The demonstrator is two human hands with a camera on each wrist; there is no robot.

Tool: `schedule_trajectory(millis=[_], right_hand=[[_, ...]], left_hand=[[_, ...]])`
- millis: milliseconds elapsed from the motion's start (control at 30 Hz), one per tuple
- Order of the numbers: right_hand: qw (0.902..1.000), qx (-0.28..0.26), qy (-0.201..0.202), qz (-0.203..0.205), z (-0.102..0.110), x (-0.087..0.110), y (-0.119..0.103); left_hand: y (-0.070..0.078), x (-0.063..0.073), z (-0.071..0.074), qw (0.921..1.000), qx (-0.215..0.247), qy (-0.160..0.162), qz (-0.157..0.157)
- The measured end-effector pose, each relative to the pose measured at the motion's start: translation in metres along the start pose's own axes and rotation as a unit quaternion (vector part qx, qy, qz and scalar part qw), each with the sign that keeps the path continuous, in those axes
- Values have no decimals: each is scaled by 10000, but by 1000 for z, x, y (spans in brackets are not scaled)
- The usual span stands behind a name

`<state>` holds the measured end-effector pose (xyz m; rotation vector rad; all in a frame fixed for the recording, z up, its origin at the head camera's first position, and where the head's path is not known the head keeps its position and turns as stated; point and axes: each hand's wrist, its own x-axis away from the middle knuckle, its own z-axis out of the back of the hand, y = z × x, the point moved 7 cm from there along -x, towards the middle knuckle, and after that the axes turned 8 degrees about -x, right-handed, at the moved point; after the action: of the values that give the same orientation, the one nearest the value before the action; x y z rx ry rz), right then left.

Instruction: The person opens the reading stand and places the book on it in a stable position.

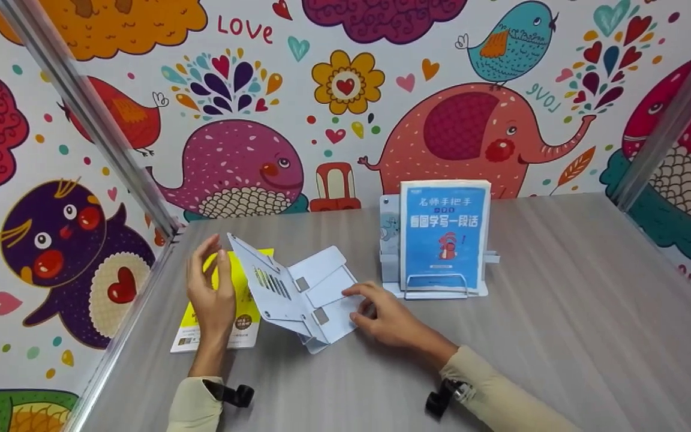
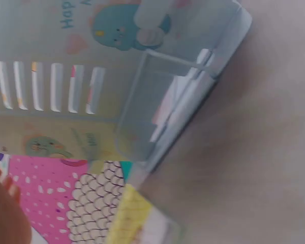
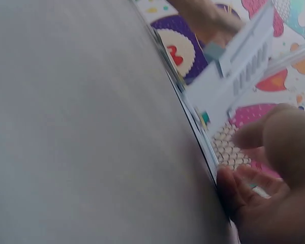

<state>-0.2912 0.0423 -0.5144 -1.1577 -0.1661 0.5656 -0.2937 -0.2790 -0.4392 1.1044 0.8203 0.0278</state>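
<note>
A pale white, hinged folding bookstand (image 1: 329, 277) sat unfolded at the centre of the grey wood-grain surface (image 1: 345, 384), its slotted back panel (image 1: 264, 302) tilted up towards ten o'clock. At nine o'clock from it, the left hand (image 1: 210, 294) was released, fingers loosely bent beside the panel; whether it touched the panel I could not tell. At three o'clock, the right hand (image 1: 384, 315) had bent fingers touching the base plate's edge, though I could not tell if they grasped it. A yellow-and-white paper book (image 1: 248, 336) lay at nine o'clock, partly behind the panel. At two o'clock, a blue-covered book (image 1: 444, 240) stood on a second pale stand (image 1: 388, 240)
</note>
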Motion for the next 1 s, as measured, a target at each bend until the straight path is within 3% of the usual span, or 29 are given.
schedule_trajectory(millis=[133, 267, 500, 700, 833, 1000], right_hand=[[9995, 272, -148, -7, -1, -6, 2], [9989, 401, -227, 20, -5, -10, 0], [9928, 1182, 27, -202, -6, -16, -1], [9831, 1766, -6, -483, -9, -28, 0], [9835, 1691, -22, -641, -10, -34, 4], [9934, 956, 205, -593, -7, -38, 10]], left_hand=[[15, 0, -2, 9972, -150, -489, -541], [16, 1, -10, 9944, -247, -939, -419], [17, -1, -19, 9942, -72, -1016, -349], [21, -3, -23, 9940, -64, -1032, -355], [23, -4, -26, 9934, -59, -1080, -381], [25, -8, -30, 9930, -42, -1126, -341]])
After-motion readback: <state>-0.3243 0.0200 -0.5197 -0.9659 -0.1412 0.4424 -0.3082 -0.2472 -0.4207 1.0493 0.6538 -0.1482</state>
